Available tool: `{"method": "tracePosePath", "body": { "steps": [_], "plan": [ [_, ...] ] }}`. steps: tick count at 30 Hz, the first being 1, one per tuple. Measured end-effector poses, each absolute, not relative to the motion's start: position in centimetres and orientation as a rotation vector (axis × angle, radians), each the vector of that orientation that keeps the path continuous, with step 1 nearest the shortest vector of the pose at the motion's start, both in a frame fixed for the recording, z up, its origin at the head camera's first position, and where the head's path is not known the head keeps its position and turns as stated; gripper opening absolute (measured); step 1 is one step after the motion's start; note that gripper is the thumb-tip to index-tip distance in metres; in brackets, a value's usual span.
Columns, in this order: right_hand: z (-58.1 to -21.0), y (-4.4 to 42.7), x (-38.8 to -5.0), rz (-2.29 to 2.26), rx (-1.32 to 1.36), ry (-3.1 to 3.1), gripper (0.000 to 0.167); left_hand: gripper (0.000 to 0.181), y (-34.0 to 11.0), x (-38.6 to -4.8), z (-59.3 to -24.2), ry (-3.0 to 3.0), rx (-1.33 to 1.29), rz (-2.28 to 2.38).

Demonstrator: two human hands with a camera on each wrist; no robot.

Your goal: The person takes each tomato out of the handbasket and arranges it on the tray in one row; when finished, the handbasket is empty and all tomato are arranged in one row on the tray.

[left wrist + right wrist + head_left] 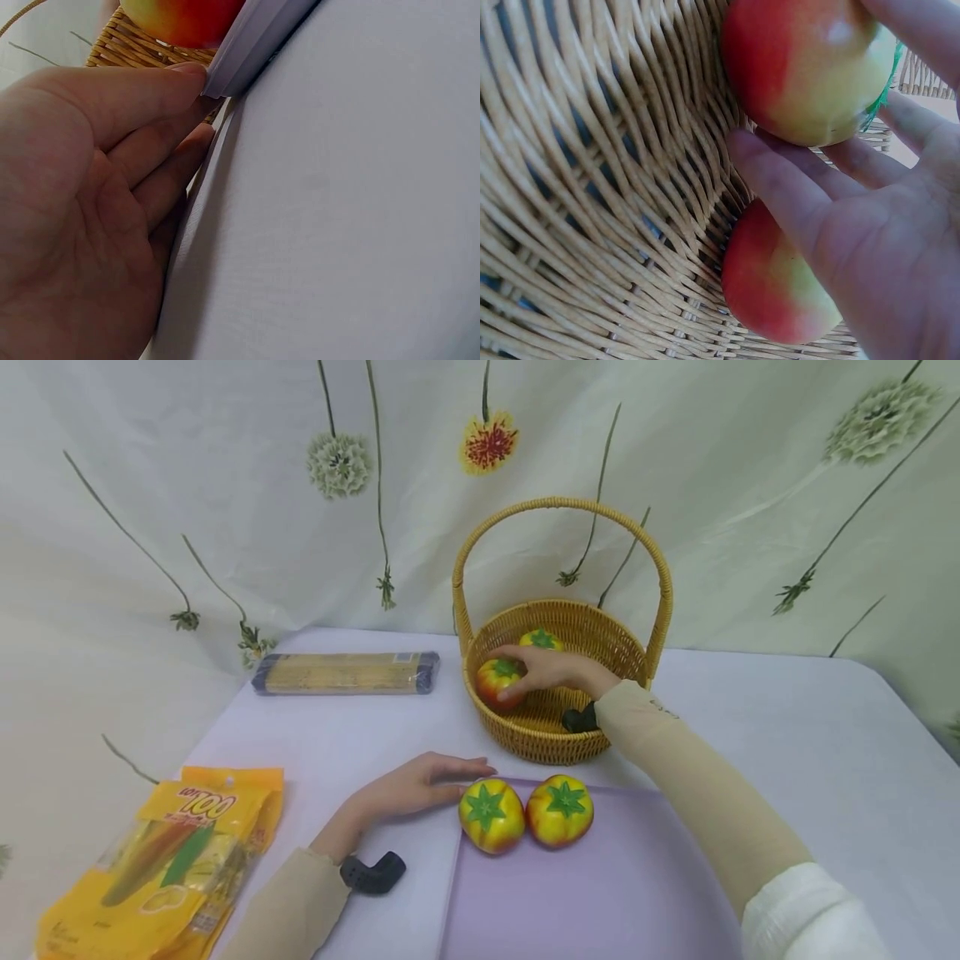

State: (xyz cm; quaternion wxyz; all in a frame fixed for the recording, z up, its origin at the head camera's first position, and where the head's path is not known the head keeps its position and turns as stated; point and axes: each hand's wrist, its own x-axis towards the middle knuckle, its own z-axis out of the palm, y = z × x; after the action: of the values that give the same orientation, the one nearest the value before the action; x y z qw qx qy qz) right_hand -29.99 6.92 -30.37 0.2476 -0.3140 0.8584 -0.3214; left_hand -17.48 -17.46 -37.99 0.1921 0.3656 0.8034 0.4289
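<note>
My right hand (551,668) reaches into a wicker basket (551,747) and holds a red-and-yellow artificial persimmon (495,683) against its left inner wall. Fingers and thumb lie around this persimmon (806,67) in the right wrist view. A second persimmon (542,639) sits behind it in the basket. My left hand (412,785) touches the back left corner of a pale purple tray (585,893), fingers nearly straight, the thumb tip against the rim (221,79). Two more persimmons, one left (492,816) and one right (559,811), lie on the tray beside that hand.
The basket's tall arched handle (562,503) rises above my right hand. A wrapped bamboo mat roll (345,674) lies at the back left. Yellow snack bags (161,868) lie at the front left. A flower-print cloth (247,485) hangs behind the white-covered table (795,743).
</note>
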Motion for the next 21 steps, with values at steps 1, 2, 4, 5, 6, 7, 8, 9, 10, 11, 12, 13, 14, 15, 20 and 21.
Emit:
{"method": "tracePosePath", "body": {
  "steps": [1, 2, 4, 5, 6, 7, 8, 9, 10, 11, 12, 13, 14, 15, 20, 21],
  "plan": [
    [-30.37, 6.89, -29.97, -0.880, -0.851, 2.340, 0.072, 0.041, -17.47, -17.49, -38.03, 2.255, 1.026, 1.207],
    [-30.38, 6.88, -29.96, -0.884, -0.853, 2.339, 0.072, 0.041, -17.46, -17.48, -38.03, 2.255, 1.029, 1.209],
    [-30.40, 6.87, -29.95, -0.892, -0.852, 2.338, 0.072, 0.041, -17.45, -17.52, -38.07, 2.254, 1.029, 1.214],
    [-30.41, 6.89, -29.97, -0.897, -0.857, 2.337, 0.072, 0.040, -17.43, -17.54, -38.06, 2.254, 1.030, 1.215],
    [-30.38, 6.92, -29.95, -0.901, -0.858, 2.336, 0.073, 0.040, -17.44, -17.61, -38.09, 2.256, 1.035, 1.214],
    [-30.43, 6.92, -29.94, -0.905, -0.863, 2.335, 0.073, 0.040, -17.44, -17.58, -38.11, 2.254, 1.035, 1.217],
    [-30.43, 6.91, -29.92, -0.908, -0.867, 2.334, 0.072, 0.040, -17.44, -17.57, -38.10, 2.255, 1.037, 1.215],
    [-30.43, 6.91, -29.90, -0.912, -0.866, 2.332, 0.072, 0.040, -17.46, -17.57, -38.12, 2.254, 1.037, 1.214],
    [-30.40, 6.89, -29.87, -0.914, -0.865, 2.330, 0.072, 0.041, -17.47, -17.57, -38.12, 2.254, 1.040, 1.214],
    [-30.38, 6.90, -29.84, -0.916, -0.869, 2.331, 0.072, 0.041, -17.49, -17.57, -38.11, 2.256, 1.041, 1.211],
    [-30.35, 6.89, -29.82, -0.916, -0.868, 2.332, 0.072, 0.041, -17.51, -17.57, -38.12, 2.258, 1.042, 1.209],
    [-30.32, 6.88, -29.81, -0.918, -0.867, 2.331, 0.072, 0.041, -17.55, -17.56, -38.12, 2.259, 1.042, 1.206],
    [-30.27, 6.87, -29.77, -0.917, -0.866, 2.332, 0.072, 0.041, -17.57, -17.55, -38.09, 2.259, 1.042, 1.205],
    [-30.24, 6.89, -29.75, -0.918, -0.866, 2.330, 0.072, 0.041, -17.59, -17.54, -38.08, 2.260, 1.041, 1.203],
    [-30.17, 7.11, -29.88, -0.907, -0.874, 2.327, 0.073, 0.041, -17.54, -17.55, -38.10, 2.259, 1.041, 1.203],
    [-30.14, 7.16, -29.92, -0.904, -0.875, 2.324, 0.073, 0.041, -17.50, -17.56, -38.12, 2.257, 1.042, 1.204]
  ]
}}
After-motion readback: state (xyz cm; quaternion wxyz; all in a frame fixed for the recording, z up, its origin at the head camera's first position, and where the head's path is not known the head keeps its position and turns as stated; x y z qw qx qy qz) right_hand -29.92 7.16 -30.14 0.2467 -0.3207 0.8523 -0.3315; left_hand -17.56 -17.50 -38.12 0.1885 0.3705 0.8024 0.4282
